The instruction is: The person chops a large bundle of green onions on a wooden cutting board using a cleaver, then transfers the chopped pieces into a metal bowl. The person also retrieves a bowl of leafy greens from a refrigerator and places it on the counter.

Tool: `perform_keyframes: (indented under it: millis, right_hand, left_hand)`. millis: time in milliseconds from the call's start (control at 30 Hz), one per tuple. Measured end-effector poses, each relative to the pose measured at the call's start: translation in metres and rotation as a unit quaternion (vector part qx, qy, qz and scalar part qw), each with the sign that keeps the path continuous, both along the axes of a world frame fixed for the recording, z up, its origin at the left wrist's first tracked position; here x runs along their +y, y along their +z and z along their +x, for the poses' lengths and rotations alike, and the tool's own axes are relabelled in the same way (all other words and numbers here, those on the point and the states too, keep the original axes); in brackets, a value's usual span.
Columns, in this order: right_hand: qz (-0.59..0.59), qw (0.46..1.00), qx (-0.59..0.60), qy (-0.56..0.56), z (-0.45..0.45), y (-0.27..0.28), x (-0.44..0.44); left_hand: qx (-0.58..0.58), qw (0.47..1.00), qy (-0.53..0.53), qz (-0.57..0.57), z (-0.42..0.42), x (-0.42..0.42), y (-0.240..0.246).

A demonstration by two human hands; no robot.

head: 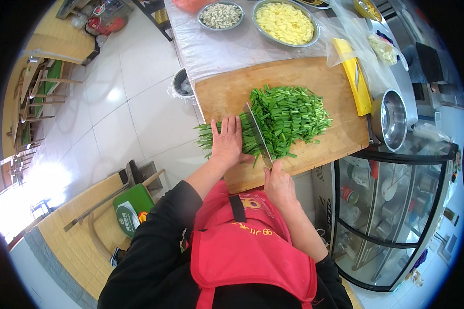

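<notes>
My left hand (227, 141) presses down on a bunch of long green garlic chives (204, 137), its fingers spread over the stalks. Their leafy ends stick out past the left edge of the wooden cutting board (224, 92). In my right hand (281, 185) is the handle of a cleaver (258, 133), mostly hidden by the fingers. The blade stands on edge across the bunch, just right of my left hand. To its right lies a wide heap of cut chives (290, 112), with a few loose pieces near the board's front edge.
Beyond the board stand metal bowls of pale yellow slices (284, 23) and small greyish pieces (221, 16). A yellow slicer (352, 77) lies over the board's right edge, near a shiny metal bowl (389, 119). A glass-fronted cabinet (379, 212) is at right; a lined bin (183, 83) stands left.
</notes>
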State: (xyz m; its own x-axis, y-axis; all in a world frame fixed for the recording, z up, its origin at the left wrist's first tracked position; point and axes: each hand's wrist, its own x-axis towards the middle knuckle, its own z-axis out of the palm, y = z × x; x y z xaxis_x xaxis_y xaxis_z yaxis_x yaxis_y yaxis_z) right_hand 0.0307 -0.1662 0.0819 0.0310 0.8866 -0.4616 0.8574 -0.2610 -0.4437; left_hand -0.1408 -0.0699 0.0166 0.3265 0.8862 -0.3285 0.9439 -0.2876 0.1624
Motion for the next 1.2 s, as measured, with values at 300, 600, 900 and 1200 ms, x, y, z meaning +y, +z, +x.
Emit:
perform_keyframes:
  millis: [300, 600, 900, 1200]
  right_hand:
    - [-0.056, 0.998, -0.013, -0.004, -0.007, -0.001, 0.012]
    - [0.087, 0.994, 0.028, -0.06, -0.014, -0.057, -0.005]
    - [0.148, 0.981, 0.103, -0.077, 0.003, -0.052, -0.01]
    - [0.126, 0.987, 0.082, -0.06, 0.003, -0.008, -0.011]
  left_hand:
    - [0.014, 0.998, -0.06, 0.03, -0.005, 0.004, -0.009]
    - [-0.005, 0.998, -0.051, 0.031, -0.007, -0.004, -0.001]
    - [-0.024, 0.998, 0.052, -0.022, 0.003, -0.022, 0.014]
    - [0.01, 0.999, 0.039, -0.014, -0.004, -0.014, 0.005]
